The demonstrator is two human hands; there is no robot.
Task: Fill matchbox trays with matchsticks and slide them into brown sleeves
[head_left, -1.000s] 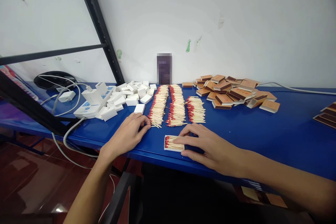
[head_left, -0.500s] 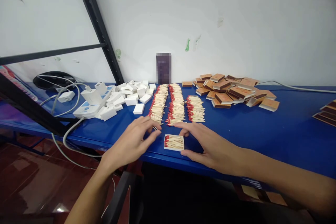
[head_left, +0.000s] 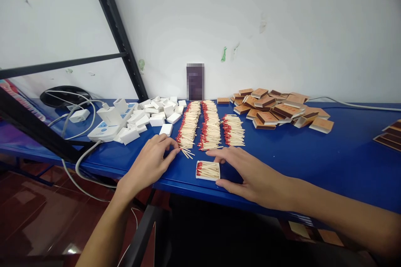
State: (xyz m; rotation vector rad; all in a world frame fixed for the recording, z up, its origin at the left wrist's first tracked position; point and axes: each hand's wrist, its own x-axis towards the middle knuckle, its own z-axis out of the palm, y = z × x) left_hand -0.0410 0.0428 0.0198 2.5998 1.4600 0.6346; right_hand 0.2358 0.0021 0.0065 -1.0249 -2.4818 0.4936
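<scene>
My left hand (head_left: 156, 155) pinches several matches (head_left: 187, 153) by their red-headed end, their pale sticks fanning out to the right over the table. They lie at the near end of the left row of matches (head_left: 189, 127). A white matchbox tray (head_left: 208, 170), partly filled with matches, heads to the left, lies near the table's front edge. My right hand (head_left: 247, 171) spans the tray's right end, thumb at the near corner and a bent finger at the far corner, with the index finger stretched beyond it. Two more rows, a long middle row (head_left: 210, 127) and a shorter right row (head_left: 233, 130), stand behind.
White trays (head_left: 156, 112) are heaped at left beside a power strip (head_left: 105, 130) with cables. Brown matchbox sleeves (head_left: 275, 106) form a pile at back right. A black rack post (head_left: 120, 33) rises at left. The blue table (head_left: 313, 158) meets a white wall.
My left hand has moved a little left and down, and fanned matches now show at its fingertips. My right hand and the matchbox tray stay nearly where they were.
</scene>
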